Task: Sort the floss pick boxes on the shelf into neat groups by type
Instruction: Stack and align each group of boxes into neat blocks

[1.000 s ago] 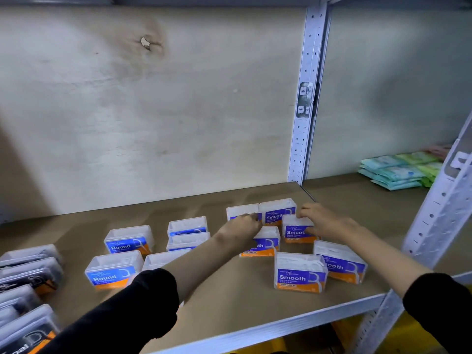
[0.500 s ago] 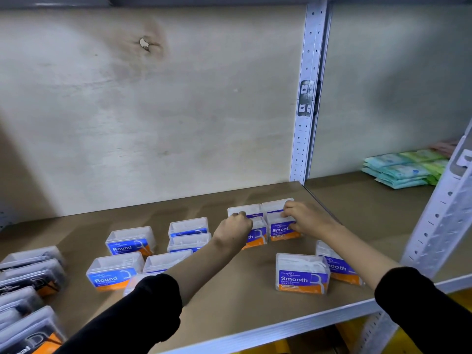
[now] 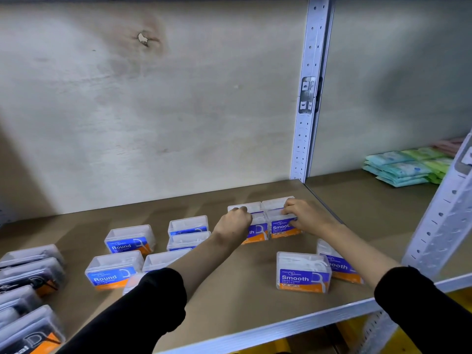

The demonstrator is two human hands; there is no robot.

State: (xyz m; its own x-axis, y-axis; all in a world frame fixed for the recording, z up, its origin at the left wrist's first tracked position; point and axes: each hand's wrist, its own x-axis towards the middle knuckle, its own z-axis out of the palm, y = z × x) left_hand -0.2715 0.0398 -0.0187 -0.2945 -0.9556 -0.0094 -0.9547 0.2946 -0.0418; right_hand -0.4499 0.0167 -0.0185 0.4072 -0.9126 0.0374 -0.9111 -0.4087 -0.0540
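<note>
Both arms reach forward, left hand (image 3: 233, 222) and right hand (image 3: 305, 217) close together, fingers (image 3: 290, 204) curled.

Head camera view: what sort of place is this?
Probably a storeroom or shop stockroom: a plain shelf with a perforated metal upright, many floss pick boxes laid out, and stacked soft packets in the next bay.

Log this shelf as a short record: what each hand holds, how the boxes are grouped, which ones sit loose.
Left hand: grips left front Smooth box, clear plastic with purple-and-orange label
Right hand: grips right front Smooth box, beside the first
Back pair: two more Smooth boxes directly behind, forming a block
Loose Smooth boxes: two near the brown shelf board's front edge
Round boxes: clear plastic, blue-and-orange labels, clustered centre-left
Black-labelled boxes: clear plastic, far left
Next bay: stacked teal and green soft packs
</note>
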